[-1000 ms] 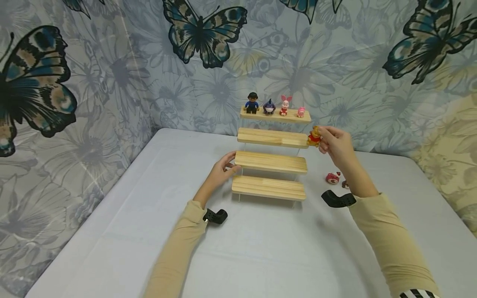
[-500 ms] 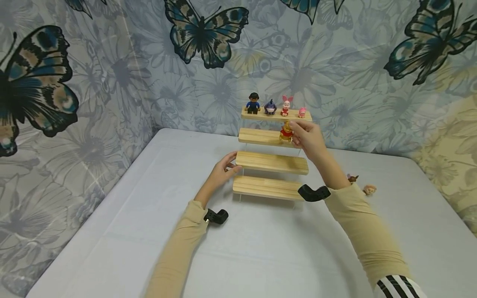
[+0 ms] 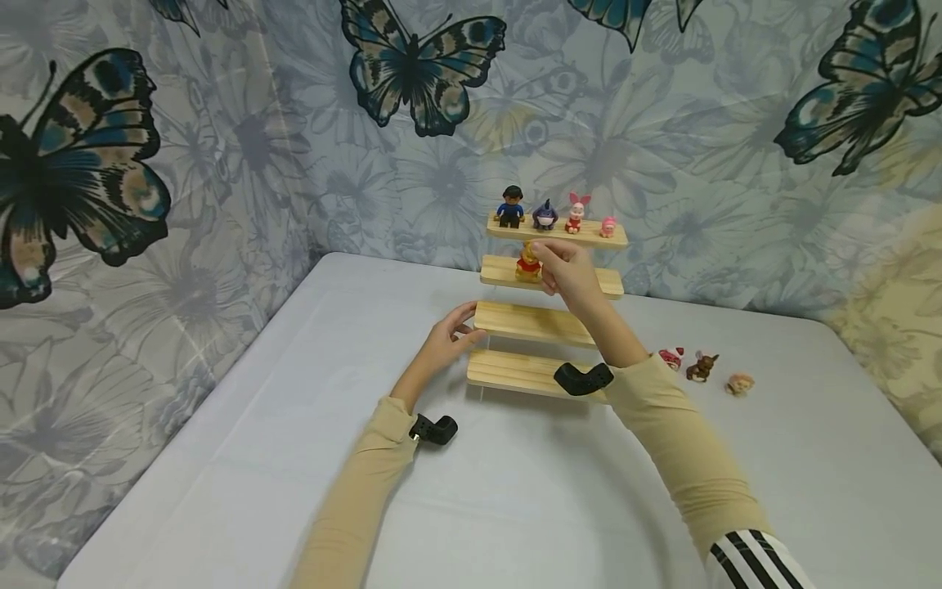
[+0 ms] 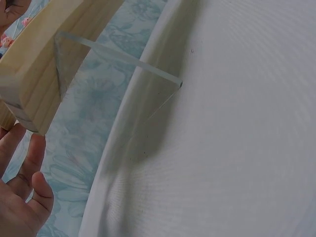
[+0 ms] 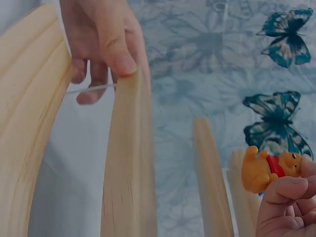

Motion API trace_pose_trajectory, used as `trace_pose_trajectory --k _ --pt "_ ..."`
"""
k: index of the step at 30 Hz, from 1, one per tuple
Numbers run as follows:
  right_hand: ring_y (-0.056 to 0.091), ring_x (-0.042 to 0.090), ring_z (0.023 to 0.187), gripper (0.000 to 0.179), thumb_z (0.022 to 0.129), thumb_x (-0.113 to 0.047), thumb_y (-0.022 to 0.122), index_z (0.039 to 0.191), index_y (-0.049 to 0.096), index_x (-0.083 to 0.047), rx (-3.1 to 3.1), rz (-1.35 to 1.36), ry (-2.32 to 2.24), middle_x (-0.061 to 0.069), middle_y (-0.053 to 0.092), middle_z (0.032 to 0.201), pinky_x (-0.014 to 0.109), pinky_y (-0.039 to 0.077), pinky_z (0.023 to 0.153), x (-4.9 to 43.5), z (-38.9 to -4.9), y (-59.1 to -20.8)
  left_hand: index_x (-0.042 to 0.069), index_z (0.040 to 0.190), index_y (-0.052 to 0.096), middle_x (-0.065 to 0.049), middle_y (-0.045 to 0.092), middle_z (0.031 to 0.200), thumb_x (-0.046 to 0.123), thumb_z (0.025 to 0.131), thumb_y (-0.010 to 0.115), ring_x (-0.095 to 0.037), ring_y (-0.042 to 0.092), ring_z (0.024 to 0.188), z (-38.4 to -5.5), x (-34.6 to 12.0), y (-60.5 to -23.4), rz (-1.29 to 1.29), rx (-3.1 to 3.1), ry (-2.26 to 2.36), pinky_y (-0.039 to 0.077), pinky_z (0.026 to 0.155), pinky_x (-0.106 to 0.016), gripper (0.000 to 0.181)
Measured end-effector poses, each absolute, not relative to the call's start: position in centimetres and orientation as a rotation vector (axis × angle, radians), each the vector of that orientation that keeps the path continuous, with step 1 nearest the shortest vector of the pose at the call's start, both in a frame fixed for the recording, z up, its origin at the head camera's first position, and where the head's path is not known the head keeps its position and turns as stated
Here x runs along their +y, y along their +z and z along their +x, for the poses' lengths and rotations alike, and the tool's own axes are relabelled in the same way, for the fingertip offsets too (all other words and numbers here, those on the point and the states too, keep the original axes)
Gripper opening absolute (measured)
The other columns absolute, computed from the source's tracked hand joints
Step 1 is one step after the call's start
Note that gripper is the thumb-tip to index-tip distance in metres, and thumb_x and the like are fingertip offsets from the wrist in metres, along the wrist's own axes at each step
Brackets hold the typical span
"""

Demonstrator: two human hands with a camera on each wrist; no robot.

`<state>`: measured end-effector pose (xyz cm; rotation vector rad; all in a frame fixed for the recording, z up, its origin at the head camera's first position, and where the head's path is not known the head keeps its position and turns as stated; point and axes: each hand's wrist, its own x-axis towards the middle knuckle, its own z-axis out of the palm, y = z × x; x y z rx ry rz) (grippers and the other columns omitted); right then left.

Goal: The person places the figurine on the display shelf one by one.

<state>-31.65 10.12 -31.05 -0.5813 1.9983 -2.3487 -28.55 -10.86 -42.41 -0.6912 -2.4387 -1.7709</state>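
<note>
My right hand pinches a small Winnie-the-Pooh figurine with thumb and fingertips, by its head. In the head view the figurine stands upright over the left part of the second shelf board from the top. The right wrist view shows its yellow body and red shirt. My left hand holds the left end of the third board of the stepped wooden display shelf, thumb at its front corner and a finger behind. The left wrist view shows those fingers right at the board's end.
Along the top board stand a dark-haired toy man, an Eeyore figurine, a Piglet figurine and a small pink figurine. On the white table right of the shelf lie a red-pink figurine, a brown one and a beige one.
My right hand has carried the Pooh figurine leftward, from beside the second board's right end to over its left part. The left hand keeps its hold on the third board.
</note>
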Motion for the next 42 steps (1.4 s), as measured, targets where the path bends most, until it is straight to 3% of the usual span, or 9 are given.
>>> trace_pose_trajectory --k 4,9,19,26,30,37,42 --pt "0.029 0.009 0.040 0.020 0.091 -0.013 0.054 0.102 0.063 0.001 2.001 -0.562 -2.339 0.003 0.049 0.070 0.021 0.029 0.040 9.0 -32.1 -31.1 0.008 0.138 0.034 -0.013 0.039 0.135 0.020 0.090 0.057 -0.021 0.052 0.096 -28.6 -10.8 -42.4 -0.682 -2.435 -1.777 0.041 0.073 -0.033 0.054" --pt "0.030 0.008 0.040 0.018 0.091 -0.014 0.055 0.098 0.064 0.000 1.990 -0.505 -2.339 0.003 0.047 0.066 0.021 0.029 0.040 8.0 -32.3 -31.1 0.005 0.138 0.033 -0.014 0.040 0.134 0.017 0.090 0.057 -0.021 0.053 0.094 -28.8 -10.5 -42.6 -0.708 -2.421 -1.780 0.041 0.070 -0.030 0.054" --pt "0.034 0.009 0.042 0.027 0.090 -0.018 0.057 0.106 0.059 0.003 2.081 -0.356 -2.284 0.004 0.054 0.081 0.022 0.032 0.042 7.7 -32.5 -31.1 0.006 0.139 0.032 -0.013 0.039 0.135 0.026 0.090 0.057 -0.020 0.052 0.094 -28.9 -10.3 -42.5 -0.732 -2.447 -1.768 0.041 0.070 -0.030 0.058" --pt "0.033 0.009 0.042 0.035 0.092 -0.017 0.053 0.116 0.053 0.009 2.084 -0.323 -2.226 0.006 0.047 0.079 0.022 0.032 0.042 7.5 -32.6 -30.7 -0.004 0.137 0.030 -0.022 0.037 0.134 0.012 0.091 0.054 -0.031 0.051 0.096 -26.8 -10.3 -39.7 -0.744 -2.479 -1.760 0.039 0.067 -0.027 0.054" --pt "0.029 0.009 0.040 0.035 0.093 -0.016 0.051 0.118 0.052 0.009 2.091 -0.343 -2.190 0.006 0.045 0.077 0.022 0.029 0.041 7.4 -32.8 -30.4 0.000 0.137 0.031 -0.019 0.038 0.134 0.015 0.090 0.056 -0.028 0.051 0.095 -28.1 -10.5 -41.4 -0.721 -2.457 -1.766 0.039 0.068 -0.029 0.055" --pt "0.030 0.010 0.040 0.036 0.093 -0.019 0.050 0.119 0.053 0.006 2.148 -0.328 -2.118 0.007 0.050 0.088 0.022 0.031 0.042 7.1 -33.0 -30.2 0.009 0.139 0.032 -0.011 0.040 0.135 0.026 0.089 0.057 -0.019 0.051 0.094 -28.8 -10.8 -42.4 -0.705 -2.449 -1.765 0.040 0.068 -0.028 0.058" --pt "0.034 0.010 0.042 0.039 0.094 -0.023 0.049 0.123 0.051 0.003 2.178 -0.335 -2.025 0.007 0.049 0.092 0.023 0.034 0.044 7.0 -33.0 -30.2 0.007 0.138 0.033 -0.012 0.040 0.134 0.027 0.089 0.057 -0.020 0.052 0.093 -28.7 -10.9 -42.4 -0.704 -2.433 -1.766 0.041 0.068 -0.030 0.058"
